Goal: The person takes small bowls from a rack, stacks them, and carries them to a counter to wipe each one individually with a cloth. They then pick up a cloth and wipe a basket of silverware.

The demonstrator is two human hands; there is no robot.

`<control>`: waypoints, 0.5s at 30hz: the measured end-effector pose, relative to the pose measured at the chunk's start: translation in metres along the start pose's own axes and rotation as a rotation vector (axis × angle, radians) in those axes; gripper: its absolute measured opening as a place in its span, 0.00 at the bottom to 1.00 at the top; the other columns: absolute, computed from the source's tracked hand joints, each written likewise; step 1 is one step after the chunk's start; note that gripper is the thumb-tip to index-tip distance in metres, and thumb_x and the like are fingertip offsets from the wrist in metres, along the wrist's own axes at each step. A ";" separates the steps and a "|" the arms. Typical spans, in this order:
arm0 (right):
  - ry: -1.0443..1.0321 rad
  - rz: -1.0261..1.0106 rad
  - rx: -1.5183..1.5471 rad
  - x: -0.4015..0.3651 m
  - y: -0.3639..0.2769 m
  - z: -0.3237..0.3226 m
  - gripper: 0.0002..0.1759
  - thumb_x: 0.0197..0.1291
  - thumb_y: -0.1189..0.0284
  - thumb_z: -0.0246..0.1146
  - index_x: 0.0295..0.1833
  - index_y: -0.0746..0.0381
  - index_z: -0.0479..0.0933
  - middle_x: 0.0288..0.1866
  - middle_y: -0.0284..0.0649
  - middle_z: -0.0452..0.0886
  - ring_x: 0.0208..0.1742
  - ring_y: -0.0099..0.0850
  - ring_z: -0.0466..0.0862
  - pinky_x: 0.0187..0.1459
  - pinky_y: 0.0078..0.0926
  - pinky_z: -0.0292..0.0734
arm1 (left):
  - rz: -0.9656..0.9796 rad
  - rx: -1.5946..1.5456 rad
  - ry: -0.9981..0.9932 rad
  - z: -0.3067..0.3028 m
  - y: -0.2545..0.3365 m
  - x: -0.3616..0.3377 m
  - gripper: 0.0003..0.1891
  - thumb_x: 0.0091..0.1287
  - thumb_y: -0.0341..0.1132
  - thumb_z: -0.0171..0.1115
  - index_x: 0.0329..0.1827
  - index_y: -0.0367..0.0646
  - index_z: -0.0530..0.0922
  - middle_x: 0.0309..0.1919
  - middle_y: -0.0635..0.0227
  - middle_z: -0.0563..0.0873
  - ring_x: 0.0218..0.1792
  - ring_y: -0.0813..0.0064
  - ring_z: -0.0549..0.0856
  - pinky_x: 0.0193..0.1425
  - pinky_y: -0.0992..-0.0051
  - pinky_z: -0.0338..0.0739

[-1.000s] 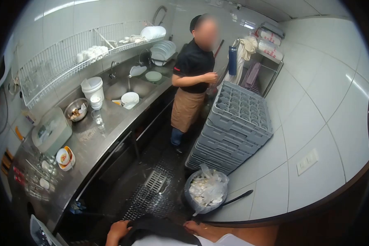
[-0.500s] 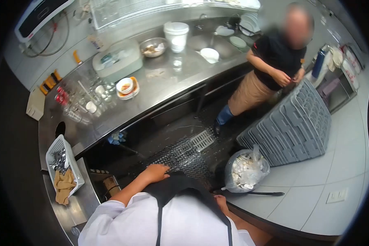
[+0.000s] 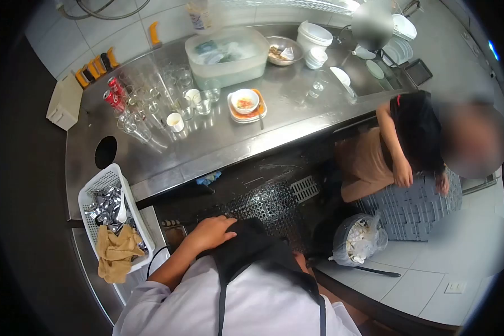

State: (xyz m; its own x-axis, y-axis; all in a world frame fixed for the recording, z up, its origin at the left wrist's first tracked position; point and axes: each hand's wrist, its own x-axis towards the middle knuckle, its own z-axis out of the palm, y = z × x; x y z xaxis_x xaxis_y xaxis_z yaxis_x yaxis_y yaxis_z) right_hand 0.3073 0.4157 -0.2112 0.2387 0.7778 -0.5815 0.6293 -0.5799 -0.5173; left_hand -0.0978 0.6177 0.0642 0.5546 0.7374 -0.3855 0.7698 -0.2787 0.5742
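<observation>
My left hand [image 3: 211, 233] rests against the front of my black apron [image 3: 252, 246], fingers stretched out and holding nothing. Only a bit of my right hand [image 3: 301, 263] shows at the apron's right edge; its fingers are hidden. To the left of my left hand stands a white plastic basket [image 3: 85, 193]. It holds a heap of metal cutlery [image 3: 107, 206] and a brown cloth [image 3: 117, 252] draped over its near end.
Along the steel counter [image 3: 179, 165] stand glasses [image 3: 137, 120], red cans [image 3: 113, 99], stacked dishes [image 3: 246, 106], a plastic tub [image 3: 227, 61] and a metal bowl [image 3: 284, 50]. A co-worker [image 3: 411, 134] stands right, near grey racks [image 3: 411, 215] and a bagged bin [image 3: 359, 241].
My view has swung left and closer to the counter, so the basket and glasses look larger. The co-worker has stepped nearer and leans in front of the racks. My left hand stays at the apron.
</observation>
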 end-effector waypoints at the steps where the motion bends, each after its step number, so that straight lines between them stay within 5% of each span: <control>1: 0.008 0.026 -0.079 0.019 -0.016 0.010 0.14 0.70 0.62 0.63 0.50 0.60 0.88 0.45 0.51 0.90 0.51 0.46 0.90 0.54 0.45 0.83 | -0.008 -0.008 0.024 -0.009 -0.009 -0.007 0.27 0.75 0.51 0.63 0.71 0.46 0.78 0.57 0.52 0.86 0.58 0.48 0.86 0.64 0.54 0.80; 9: -0.069 -0.083 -0.173 0.052 -0.167 0.008 0.16 0.66 0.61 0.68 0.55 0.55 0.88 0.50 0.47 0.91 0.54 0.47 0.90 0.56 0.43 0.82 | 0.100 -0.195 0.016 -0.029 -0.047 -0.029 0.28 0.75 0.51 0.63 0.72 0.46 0.77 0.59 0.53 0.85 0.60 0.49 0.85 0.65 0.56 0.80; 15: -0.109 -0.072 -0.262 0.088 -0.138 0.013 0.21 0.62 0.60 0.71 0.59 0.56 0.87 0.55 0.47 0.90 0.59 0.47 0.88 0.60 0.42 0.81 | 0.102 -0.213 0.085 -0.033 -0.044 -0.015 0.27 0.76 0.50 0.63 0.70 0.43 0.77 0.56 0.52 0.85 0.57 0.48 0.85 0.62 0.56 0.80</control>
State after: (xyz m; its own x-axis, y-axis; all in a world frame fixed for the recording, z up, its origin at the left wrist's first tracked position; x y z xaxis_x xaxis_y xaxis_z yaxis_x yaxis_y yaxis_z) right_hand 0.2322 0.5612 -0.1994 0.1144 0.7756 -0.6207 0.8144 -0.4310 -0.3885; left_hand -0.1502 0.6394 0.0692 0.5905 0.7639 -0.2604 0.6218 -0.2250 0.7501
